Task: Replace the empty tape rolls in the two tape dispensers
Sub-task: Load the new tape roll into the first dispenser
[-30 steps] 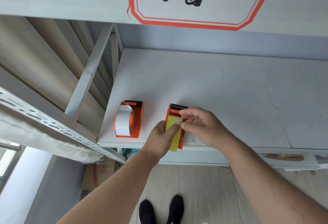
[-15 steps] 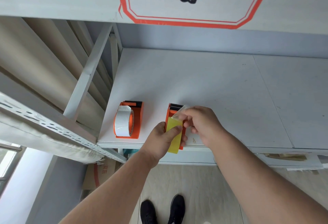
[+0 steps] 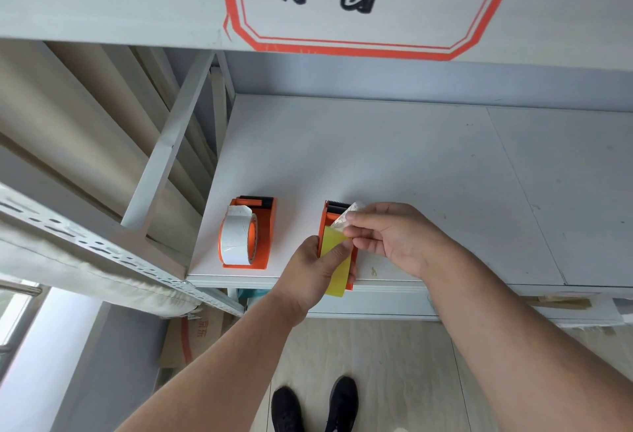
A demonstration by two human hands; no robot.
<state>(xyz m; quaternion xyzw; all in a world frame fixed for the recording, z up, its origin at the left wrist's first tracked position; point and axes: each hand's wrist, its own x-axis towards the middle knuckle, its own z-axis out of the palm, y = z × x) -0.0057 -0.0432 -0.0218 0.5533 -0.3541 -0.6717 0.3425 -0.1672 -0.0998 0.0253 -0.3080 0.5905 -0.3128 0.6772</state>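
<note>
Two orange tape dispensers stand near the front edge of a white shelf board (image 3: 394,164). The left dispenser (image 3: 263,226) holds a white tape roll (image 3: 236,239) and nothing touches it. The right dispenser (image 3: 330,217) holds a yellow tape roll (image 3: 337,269). My left hand (image 3: 315,270) grips that yellow roll from the left side, thumb on top. My right hand (image 3: 390,236) pinches the clear loose end of the tape (image 3: 344,217) between thumb and fingers, lifted just behind the dispenser's black toothed cutter (image 3: 337,205).
A grey metal frame and perforated rail (image 3: 102,253) run along the left of the shelf. A white board with red border and black characters (image 3: 342,3) hangs overhead. Below the shelf edge are a cardboard box (image 3: 191,339) and my black shoes (image 3: 315,404) on the floor.
My right hand has peeled the clear tape end off the yellow roll and drawn it up and right toward the cutter. My left hand has kept its hold on the roll.
</note>
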